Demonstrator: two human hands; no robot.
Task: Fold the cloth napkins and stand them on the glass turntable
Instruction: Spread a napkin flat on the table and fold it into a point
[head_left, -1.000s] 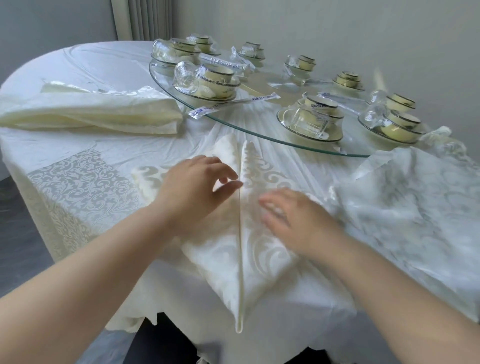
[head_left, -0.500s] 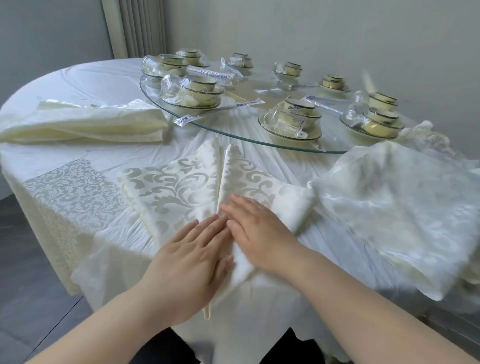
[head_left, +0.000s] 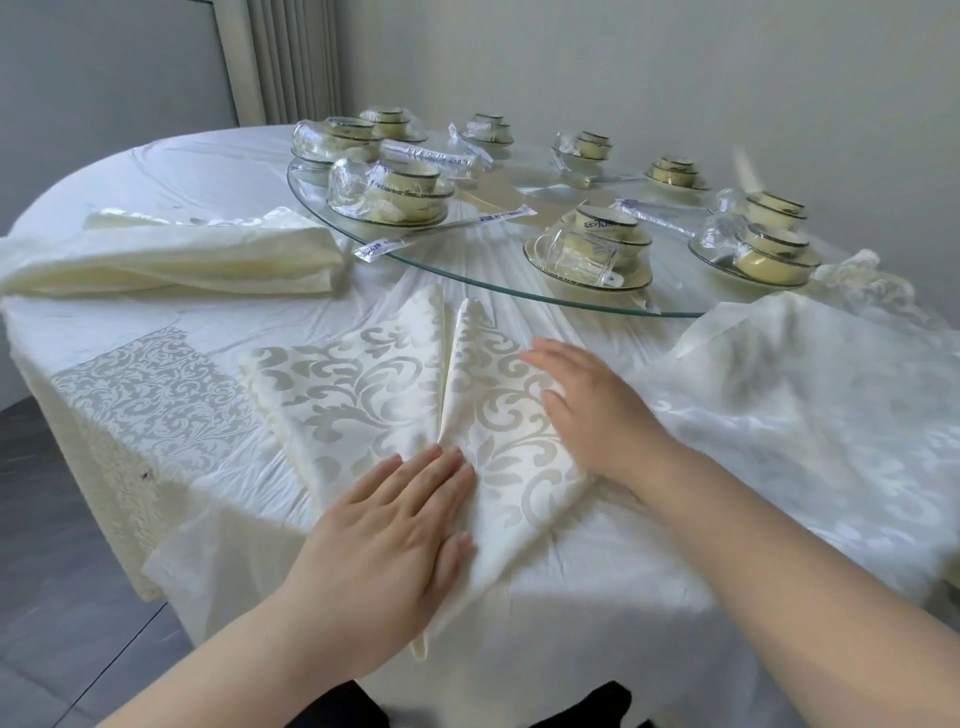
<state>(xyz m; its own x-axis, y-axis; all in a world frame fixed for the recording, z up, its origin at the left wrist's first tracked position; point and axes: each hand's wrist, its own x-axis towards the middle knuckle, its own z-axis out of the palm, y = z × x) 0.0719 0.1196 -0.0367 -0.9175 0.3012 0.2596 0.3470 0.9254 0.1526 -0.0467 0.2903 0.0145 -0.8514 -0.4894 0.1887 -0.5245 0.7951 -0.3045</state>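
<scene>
Blue print on chopstick sleeve (head_left: 447, 230), bowl wrap (head_left: 605, 225) — unreadable (too small).

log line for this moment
stage: folding | left hand: flat on napkin | right hand: flat on napkin | glass turntable: wrapped dish sets

Napkin (head_left: 415, 405) lies before the glass turntable (head_left: 467, 270), between folded cloth (head_left: 171, 254) left and loose cloth (head_left: 810, 415) right

I have both hands flat, fingers straight: left hand (head_left: 387, 540) at 6 o'clock, right hand (head_left: 597, 410) at 3.
</scene>
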